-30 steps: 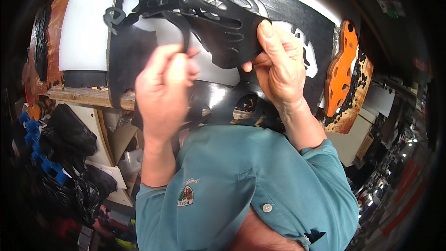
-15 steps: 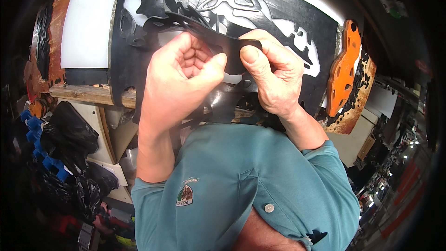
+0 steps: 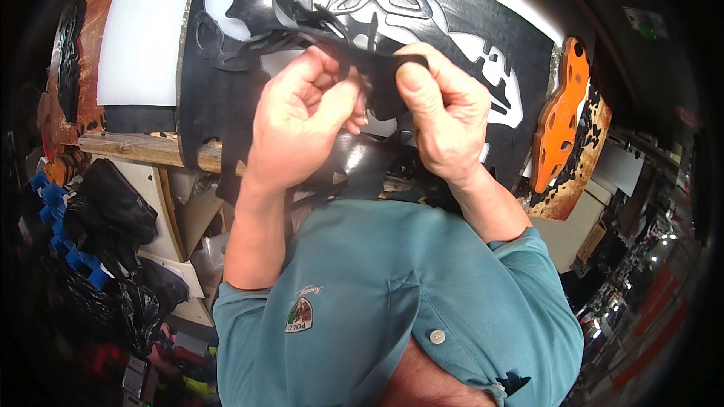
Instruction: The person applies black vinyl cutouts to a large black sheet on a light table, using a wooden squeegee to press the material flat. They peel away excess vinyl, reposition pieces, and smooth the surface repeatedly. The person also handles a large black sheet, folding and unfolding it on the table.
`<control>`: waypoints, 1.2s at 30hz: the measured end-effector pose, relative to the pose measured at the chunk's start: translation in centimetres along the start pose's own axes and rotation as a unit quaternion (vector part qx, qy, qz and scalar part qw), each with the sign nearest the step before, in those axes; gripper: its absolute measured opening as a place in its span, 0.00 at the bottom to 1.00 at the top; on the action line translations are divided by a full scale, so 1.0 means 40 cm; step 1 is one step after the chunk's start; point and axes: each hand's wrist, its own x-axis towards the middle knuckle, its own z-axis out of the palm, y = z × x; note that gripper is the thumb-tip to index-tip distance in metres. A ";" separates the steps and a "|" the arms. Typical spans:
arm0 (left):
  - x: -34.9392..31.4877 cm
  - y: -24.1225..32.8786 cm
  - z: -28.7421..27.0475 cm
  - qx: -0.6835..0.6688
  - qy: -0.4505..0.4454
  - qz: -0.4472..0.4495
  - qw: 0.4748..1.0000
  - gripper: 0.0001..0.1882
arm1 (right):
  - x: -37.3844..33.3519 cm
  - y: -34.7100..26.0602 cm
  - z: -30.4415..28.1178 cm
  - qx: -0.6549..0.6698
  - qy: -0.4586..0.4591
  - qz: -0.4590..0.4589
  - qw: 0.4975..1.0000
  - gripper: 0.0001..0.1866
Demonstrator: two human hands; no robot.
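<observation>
A thin, bendy black sheet piece with a curved outline [image 3: 382, 92], like rubber or foam, is held up between my hands. My right hand [image 3: 450, 117] pinches its right end, thumb on top. My left hand [image 3: 298, 124] is closed at the piece's near left edge, thumb against curled fingers; motion blurs the edge there. Beyond the hands, several black cut-out shapes with holes [image 3: 219, 51] lie loosely on a large black sheet [image 3: 520, 38]. White shows through that sheet's openings.
An orange board with holes [image 3: 559, 117] lies at the right, beside black scraps on a rusty-brown panel [image 3: 584, 169]. At the left are a white sheet [image 3: 143, 38], a wooden edge [image 3: 132, 148], black plastic bags [image 3: 113, 203] and blue interlocking pieces [image 3: 56, 215].
My left hand has moved a little right, closer to the right hand, and its fingers have drawn in at the black piece. The piece has bent and shifted; the right hand stays pinched on it.
</observation>
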 end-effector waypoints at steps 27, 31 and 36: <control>-0.002 -0.038 -0.011 0.298 0.027 0.269 0.915 0.02 | -0.003 0.020 0.008 -0.057 0.028 -0.006 0.998 0.08; -0.009 -0.074 -0.029 0.285 0.065 0.298 0.909 0.08 | -0.004 0.020 -0.005 -0.078 0.040 0.050 0.995 0.11; -0.052 -0.088 -0.057 0.080 0.088 0.156 0.981 0.12 | 0.014 0.046 -0.077 -0.015 0.105 0.082 0.991 0.20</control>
